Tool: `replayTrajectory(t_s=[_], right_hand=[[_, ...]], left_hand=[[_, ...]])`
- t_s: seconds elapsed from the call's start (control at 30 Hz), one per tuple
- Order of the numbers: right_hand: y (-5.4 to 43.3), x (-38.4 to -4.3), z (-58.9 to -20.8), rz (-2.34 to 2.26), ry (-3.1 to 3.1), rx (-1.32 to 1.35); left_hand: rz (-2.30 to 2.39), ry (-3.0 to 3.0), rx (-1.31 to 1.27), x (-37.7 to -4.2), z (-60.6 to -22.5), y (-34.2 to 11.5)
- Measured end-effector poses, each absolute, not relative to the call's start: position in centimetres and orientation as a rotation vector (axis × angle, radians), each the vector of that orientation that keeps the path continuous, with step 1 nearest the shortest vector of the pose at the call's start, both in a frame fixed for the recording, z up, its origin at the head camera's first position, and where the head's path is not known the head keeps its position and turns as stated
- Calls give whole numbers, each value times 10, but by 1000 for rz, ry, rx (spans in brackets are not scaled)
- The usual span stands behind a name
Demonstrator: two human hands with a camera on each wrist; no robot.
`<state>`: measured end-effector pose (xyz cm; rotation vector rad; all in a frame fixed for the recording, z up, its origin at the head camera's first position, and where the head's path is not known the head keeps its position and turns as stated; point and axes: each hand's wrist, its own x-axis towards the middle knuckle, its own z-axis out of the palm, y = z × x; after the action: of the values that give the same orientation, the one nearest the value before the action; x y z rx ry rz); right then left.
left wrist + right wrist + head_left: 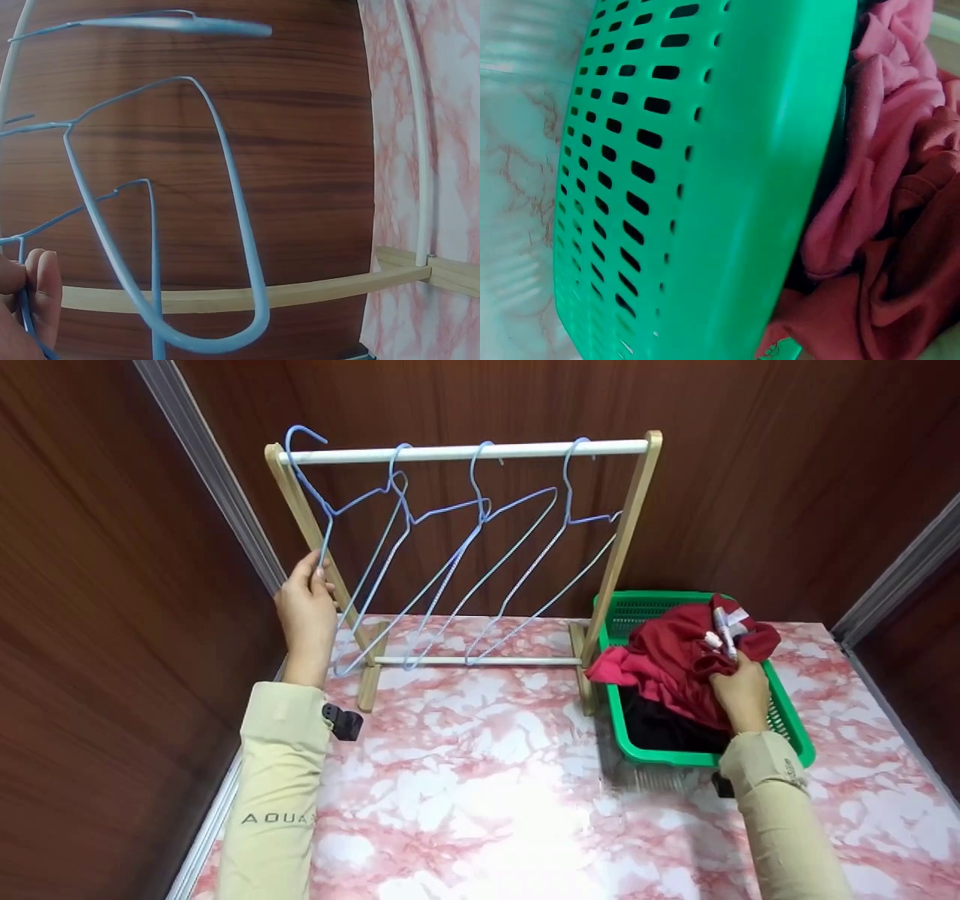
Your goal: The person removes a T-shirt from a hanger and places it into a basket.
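My left hand point(307, 607) pinches the leftmost blue wire hanger point(328, 529) on its side, between thumb and fingers. Its hook stands higher than the others, with the tip above the rack's white rod point(517, 451). In the left wrist view, the fingertips point(46, 289) close around the wire. Three more hangers point(480, 499) hang along the rod. Over at the green basket point(784, 712), my right hand point(744, 696) grips a dark red garment point(675, 641); its fingertips are partly hidden by cloth. The right wrist view shows mainly the basket wall point(727, 180) and folds of cloth.
Pinkish-red cloth point(611, 666) drapes over the basket's left rim, and black cloth point(664, 724) lies inside. A wooden post point(622, 540) of the rack stands just left of the basket. Brown panels point(465, 397) enclose the marbled table point(450, 787).
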<state>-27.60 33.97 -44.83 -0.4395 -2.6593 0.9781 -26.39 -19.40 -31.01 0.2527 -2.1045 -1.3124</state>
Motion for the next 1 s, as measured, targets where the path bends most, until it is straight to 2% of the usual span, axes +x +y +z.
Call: replayTrajectory(t_s=[0.37,1.0], right_hand=[[349,-272,-443,993,-2690,-259],[341,-268,-430,1064,-2766,-392]], left_hand=[[-1257,-2226,363,-268,-316,-199],[-1183,-2308,305,-265,-320,-199]])
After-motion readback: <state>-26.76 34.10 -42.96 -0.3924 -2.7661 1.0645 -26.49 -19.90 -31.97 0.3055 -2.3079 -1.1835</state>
